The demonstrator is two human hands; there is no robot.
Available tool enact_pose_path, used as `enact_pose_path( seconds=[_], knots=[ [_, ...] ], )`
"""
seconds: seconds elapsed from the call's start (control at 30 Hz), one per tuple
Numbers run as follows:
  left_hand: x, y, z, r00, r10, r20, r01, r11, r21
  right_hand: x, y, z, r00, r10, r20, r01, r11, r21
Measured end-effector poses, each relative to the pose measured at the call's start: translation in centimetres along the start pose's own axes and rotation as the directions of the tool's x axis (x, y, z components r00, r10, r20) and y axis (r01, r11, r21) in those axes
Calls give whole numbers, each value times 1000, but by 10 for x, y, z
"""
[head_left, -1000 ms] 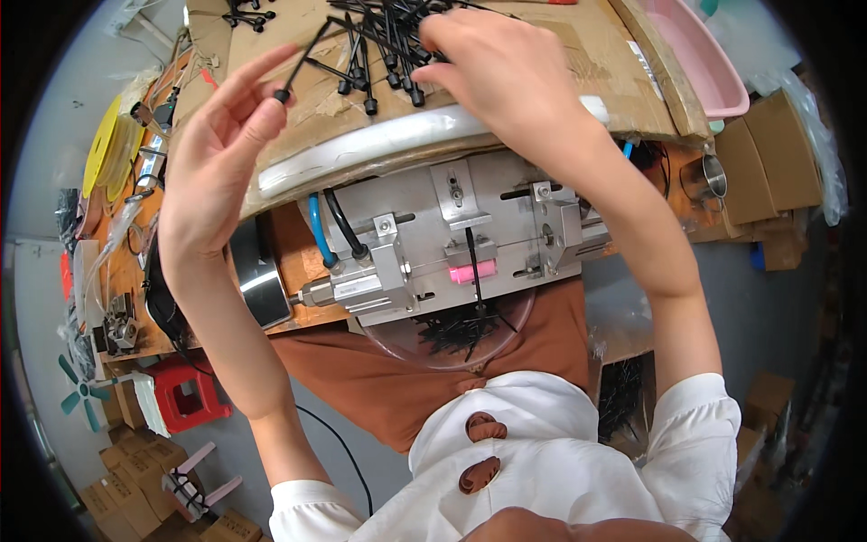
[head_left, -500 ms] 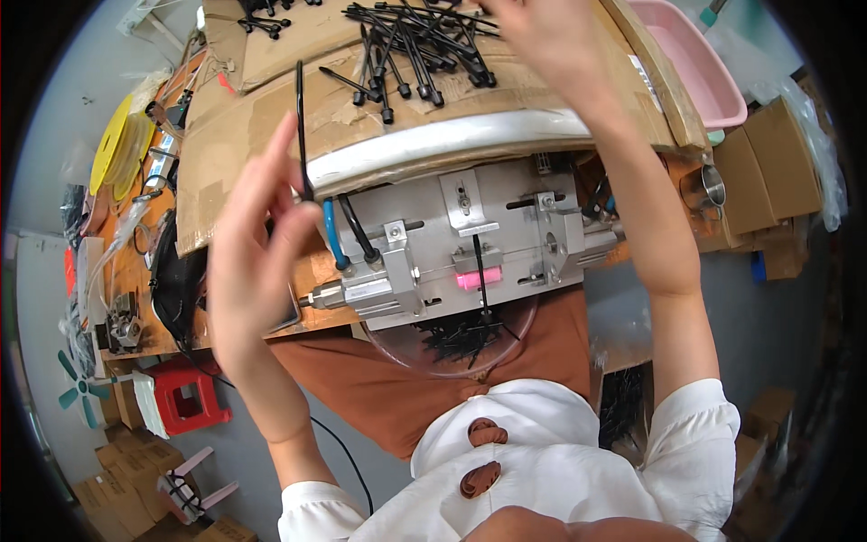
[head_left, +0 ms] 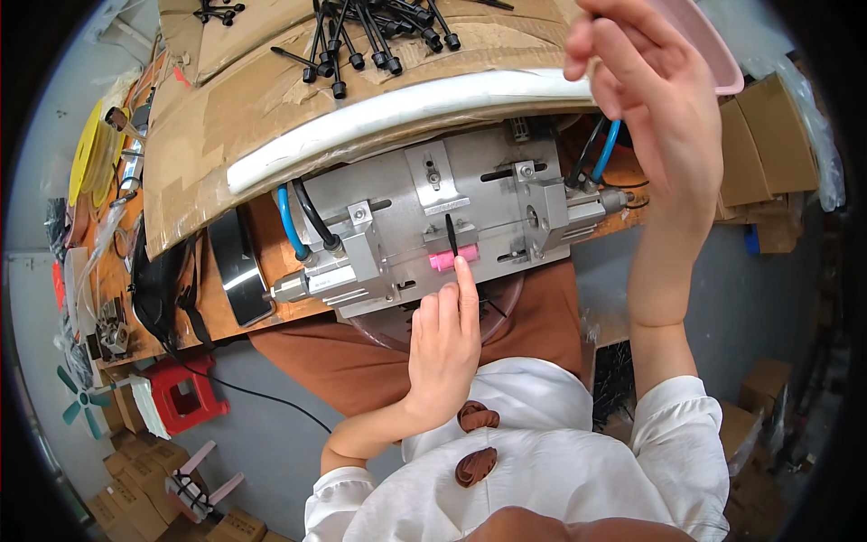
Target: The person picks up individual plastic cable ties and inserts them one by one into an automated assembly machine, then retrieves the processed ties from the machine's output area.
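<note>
The left hand [head_left: 444,348] reached up to the grey metal fixture [head_left: 442,221], fingertip touching a thin black pin [head_left: 450,233] that stood in the slot just above the pink block [head_left: 452,261]; whether the fingers pinched it I couldn't tell. The right hand [head_left: 655,99] hovered high, fingers curled together, anything between them hidden. More black pins [head_left: 379,41] lay on the cardboard [head_left: 235,117], partly cut off at the top edge.
</note>
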State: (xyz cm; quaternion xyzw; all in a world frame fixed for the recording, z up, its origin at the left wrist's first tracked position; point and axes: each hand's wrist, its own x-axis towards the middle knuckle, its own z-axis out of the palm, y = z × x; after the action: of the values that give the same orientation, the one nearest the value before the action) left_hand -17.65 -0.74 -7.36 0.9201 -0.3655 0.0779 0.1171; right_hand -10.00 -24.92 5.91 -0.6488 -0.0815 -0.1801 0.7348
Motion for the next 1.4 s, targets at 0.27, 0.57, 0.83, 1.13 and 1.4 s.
enact_pose_path(
  seconds=[0.27, 0.57, 0.83, 1.13, 1.4],
  knots=[
    [5, -4, -1, 1000, -7, 7, 7, 998, -66, -80, 27, 29, 950, -232, -209, 95, 852, -515],
    [143, -100, -79, 843, -98, -529, 61, 994, -88, -167, 105, 73, 959, -165, 229, 282, 512, -811],
    [163, -129, -85, 919, -200, -339, 79, 938, -339, -158, 105, 77, 967, -115, 226, 253, 519, -817],
    [96, -120, -98, 899, -206, -386, 72, 940, -334, 58, 52, 50, 671, -477, 567, 603, -92, -792],
    [6, -38, -46, 965, -70, -252, 10, 973, -231, 157, 31, 47, 899, -85, 429, 413, 487, -770]
  ],
)
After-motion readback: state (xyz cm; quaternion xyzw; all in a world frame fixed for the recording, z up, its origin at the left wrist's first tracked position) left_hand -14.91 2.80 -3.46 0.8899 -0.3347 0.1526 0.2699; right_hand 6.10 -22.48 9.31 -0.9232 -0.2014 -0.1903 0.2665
